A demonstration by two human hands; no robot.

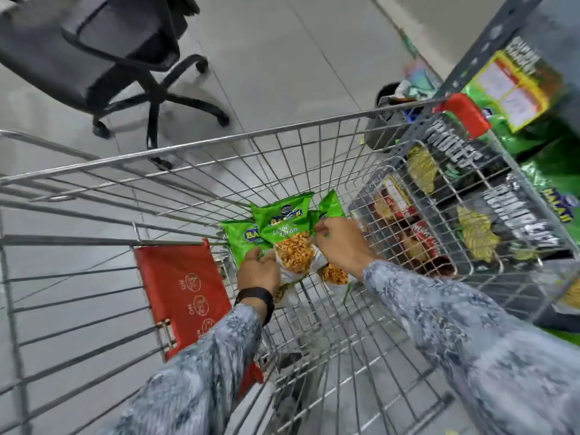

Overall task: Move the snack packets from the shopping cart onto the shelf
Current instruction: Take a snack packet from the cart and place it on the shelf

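Both hands reach into the wire shopping cart (201,142). Left hand (258,271) presses fingers on the lower edge of a green snack packet (243,238); right hand (340,243) pinches the side of the central packet (287,229) between them, beside the shelf (489,39).

Red cart flap (185,290): "NO" twice; green packets (282,227): possibly "BALAJI"

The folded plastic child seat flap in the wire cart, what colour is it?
Red, clearest in the head view.
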